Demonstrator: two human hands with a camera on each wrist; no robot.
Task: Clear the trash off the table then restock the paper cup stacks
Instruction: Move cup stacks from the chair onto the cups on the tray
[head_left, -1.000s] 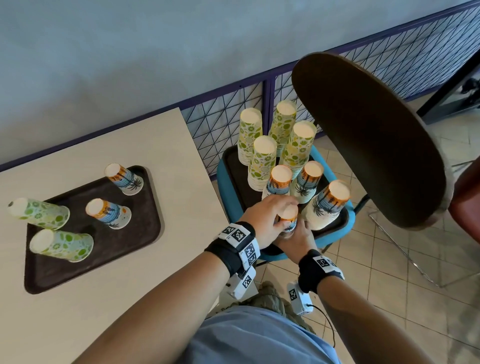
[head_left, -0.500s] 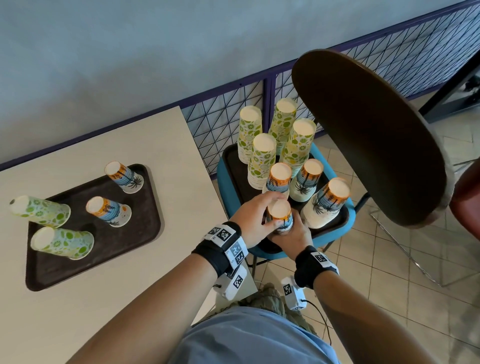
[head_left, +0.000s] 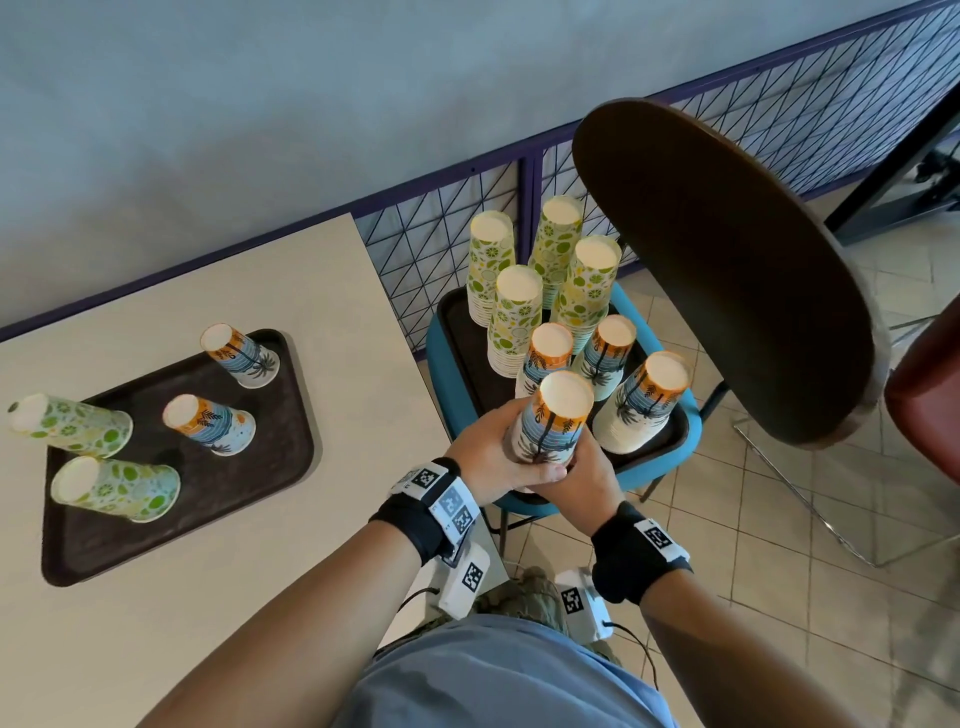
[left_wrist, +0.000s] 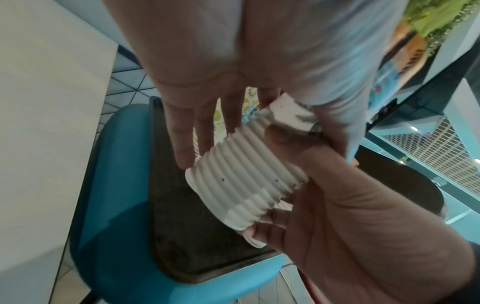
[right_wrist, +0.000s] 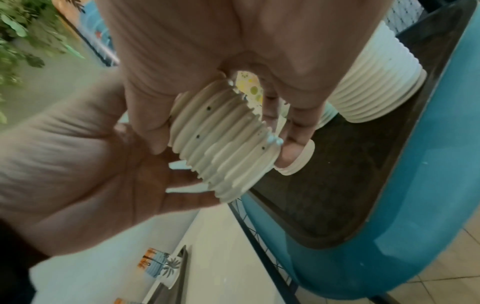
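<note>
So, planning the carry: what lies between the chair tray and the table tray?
Head view: only bare tabletop between chair tray and table tray.

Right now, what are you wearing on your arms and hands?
Both hands are bare, no gloves or sleeves. Each wrist has a black band: the left band and the right band. White tags with black square codes sit on them. A small white box hangs under each wrist, with a thin black cable.

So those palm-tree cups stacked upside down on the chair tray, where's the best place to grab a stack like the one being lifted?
Probably low on the palm-tree stack, around the ribbed band of nested rims, one hand from each side. The left hand and right hand do just that. The rims give fingers purchase and a low hold carries the whole stack; a top grip might lift only a few cups.
</note>
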